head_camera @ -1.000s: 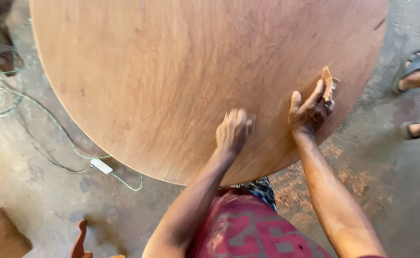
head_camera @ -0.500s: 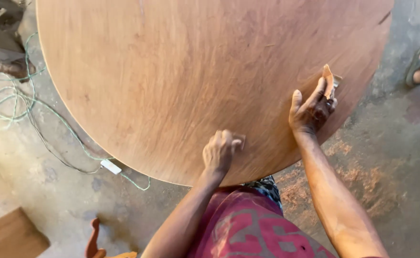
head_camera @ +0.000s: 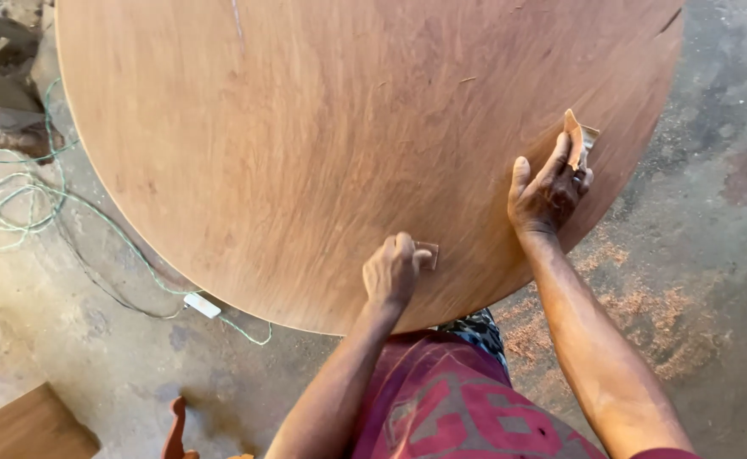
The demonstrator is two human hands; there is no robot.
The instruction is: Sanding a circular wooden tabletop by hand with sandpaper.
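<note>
A person leans over a round wooden counter (head_camera: 322, 153), left hand (head_camera: 395, 270) pressing a small sanding pad (head_camera: 427, 253) under curled fingers near the near edge. To its right, the right hand (head_camera: 548, 194) fingers grasp folded sandpaper (head_camera: 574, 138), upright on the wood.

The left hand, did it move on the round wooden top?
Yes. The left hand slid back toward the near edge of the round wooden top, farther from the right hand.
</note>
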